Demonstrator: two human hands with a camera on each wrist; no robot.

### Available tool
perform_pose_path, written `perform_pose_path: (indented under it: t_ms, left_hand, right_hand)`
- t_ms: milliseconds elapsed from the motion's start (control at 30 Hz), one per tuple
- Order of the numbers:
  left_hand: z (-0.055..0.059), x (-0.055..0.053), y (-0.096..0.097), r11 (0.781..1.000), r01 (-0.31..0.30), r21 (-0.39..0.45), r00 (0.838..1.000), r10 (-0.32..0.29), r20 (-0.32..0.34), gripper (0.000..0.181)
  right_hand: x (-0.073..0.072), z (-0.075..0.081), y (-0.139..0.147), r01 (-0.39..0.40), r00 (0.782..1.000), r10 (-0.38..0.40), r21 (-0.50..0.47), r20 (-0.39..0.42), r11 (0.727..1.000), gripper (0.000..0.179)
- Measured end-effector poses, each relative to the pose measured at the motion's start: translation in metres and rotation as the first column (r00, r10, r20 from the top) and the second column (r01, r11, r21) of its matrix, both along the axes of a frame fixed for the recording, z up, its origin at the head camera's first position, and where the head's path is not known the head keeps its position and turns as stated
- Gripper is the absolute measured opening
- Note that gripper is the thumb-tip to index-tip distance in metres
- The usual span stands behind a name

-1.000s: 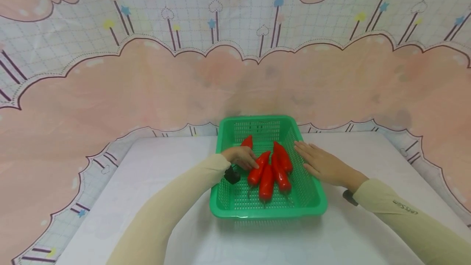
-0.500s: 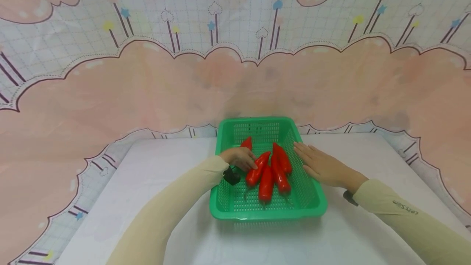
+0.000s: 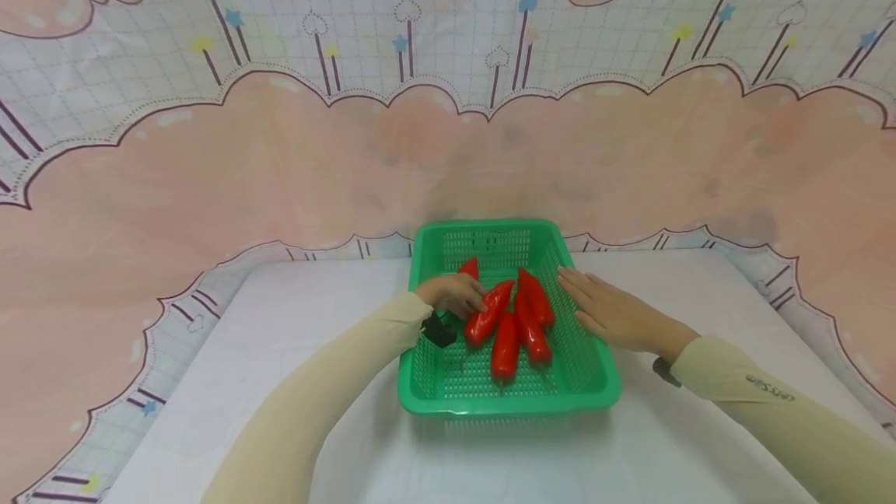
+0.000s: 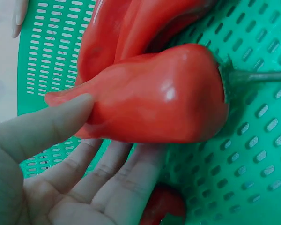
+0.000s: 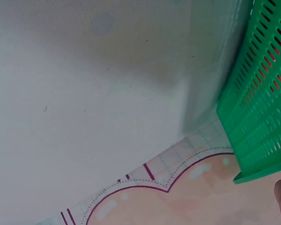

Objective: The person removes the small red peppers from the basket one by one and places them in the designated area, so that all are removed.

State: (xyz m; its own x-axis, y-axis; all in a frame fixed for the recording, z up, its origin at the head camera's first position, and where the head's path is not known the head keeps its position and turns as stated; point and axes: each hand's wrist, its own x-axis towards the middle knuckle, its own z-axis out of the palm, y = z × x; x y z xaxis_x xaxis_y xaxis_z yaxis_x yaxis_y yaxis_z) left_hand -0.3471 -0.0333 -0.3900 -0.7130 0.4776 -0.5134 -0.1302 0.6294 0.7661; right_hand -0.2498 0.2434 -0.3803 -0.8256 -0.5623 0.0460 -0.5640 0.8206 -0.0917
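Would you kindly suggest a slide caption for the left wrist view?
A left hand holds a glossy, tapered red pepper inside a perforated green plastic basket.

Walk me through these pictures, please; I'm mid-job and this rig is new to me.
There is no machine: a person works bare-handed. The widest picture comes from a camera on the head, looking forward and down; the others come from one on each wrist. On the white table stands a green basket with five red peppers showing inside. The left hand holds one pepper between thumb and fingers. The right hand lies flat at the basket's right rim, holding nothing.
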Motion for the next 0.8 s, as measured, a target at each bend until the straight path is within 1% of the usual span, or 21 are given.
perform_pose_path:
  t_ms: [167,367,500,567,700,800]
  left_hand:
    - [0.0077,0.0026,-0.0013,1.000,-0.018,0.017,1.000,0.018,-0.018,0.050]
    - [0.0075,0.0001,-0.0023,0.997,-0.038,0.060,0.999,0.040,-0.026,0.045]
    - [0.0083,0.0006,-0.0024,0.993,-0.039,0.112,0.998,0.045,-0.050,0.039]
    - [0.0084,0.0005,-0.0024,0.990,-0.028,0.142,0.997,0.037,-0.066,0.037]
    - [0.0083,-0.0006,-0.0027,0.980,-0.025,0.199,0.996,0.041,-0.075,0.036]
    - [0.0091,-0.0011,-0.0021,0.973,-0.040,0.227,0.995,0.058,-0.075,0.036]
  right_hand:
    - [-0.0007,0.0002,0.0007,-0.001,1.000,0.001,0.004,-0.008,1.000,0.061]
    - [0.0002,0.0007,-0.0002,0.002,1.000,-0.002,-0.008,0.004,1.000,0.061]
    - [0.0010,0.0007,-0.0005,0.006,1.000,-0.006,-0.011,0.011,1.000,0.061]
    - [0.0015,0.0011,-0.0006,0.007,1.000,-0.007,-0.011,0.013,1.000,0.061]
    - [0.0019,0.0018,-0.0010,0.007,1.000,-0.007,-0.011,0.015,1.000,0.061]
    - [0.0015,0.0014,-0.0010,0.006,1.000,-0.006,-0.012,0.014,1.000,0.062]
